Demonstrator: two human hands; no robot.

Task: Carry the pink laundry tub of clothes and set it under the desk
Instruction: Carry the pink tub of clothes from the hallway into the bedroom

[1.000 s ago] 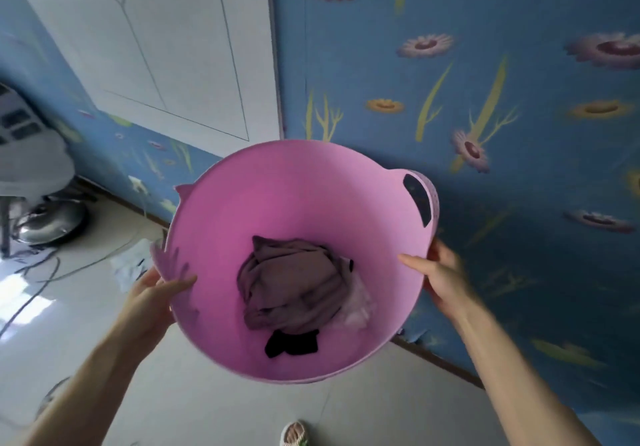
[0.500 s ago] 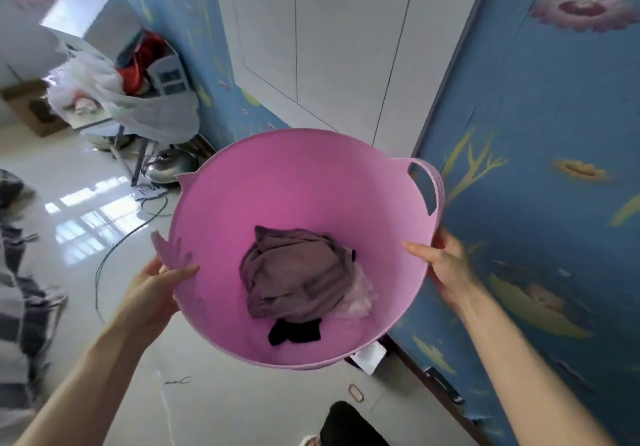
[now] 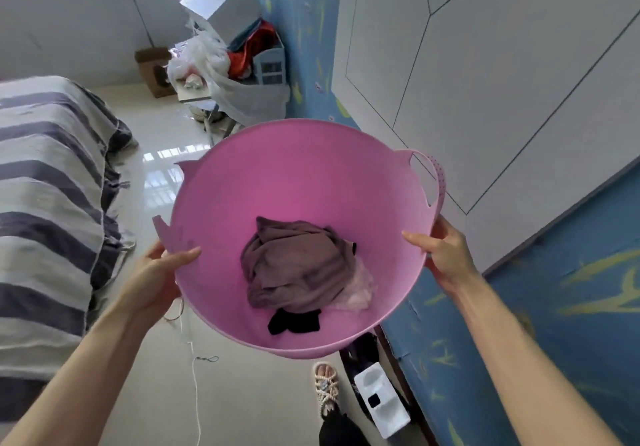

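Observation:
I hold the pink laundry tub point(image 3: 277, 175) in the air at the centre of the view, tilted toward me. My left hand point(image 3: 157, 272) grips its left rim below one handle. On the right rim, under the other loop handle, my right hand point(image 3: 445, 253) is clamped with the thumb inside. A bundle of clothes point(image 3: 299, 265) lies in the bottom: a mauve garment, something pale pink and a black piece. A small cluttered desk point(image 3: 228, 75) stands far ahead against the blue wall, piled with bags and a grey box.
A bed with a striped cover point(image 3: 48, 203) fills the left side. The blue flowered wall and a white panel point(image 3: 485, 82) run along the right. On the glossy floor lie a white cable point(image 3: 195, 386), a sandal point(image 3: 325, 383) and a white block point(image 3: 382, 400). A cardboard box point(image 3: 152, 71) sits far back.
The view has swung left from the wall toward the room, so the bed and the cluttered desk have come into sight. Both hands keep the same hold on the tub.

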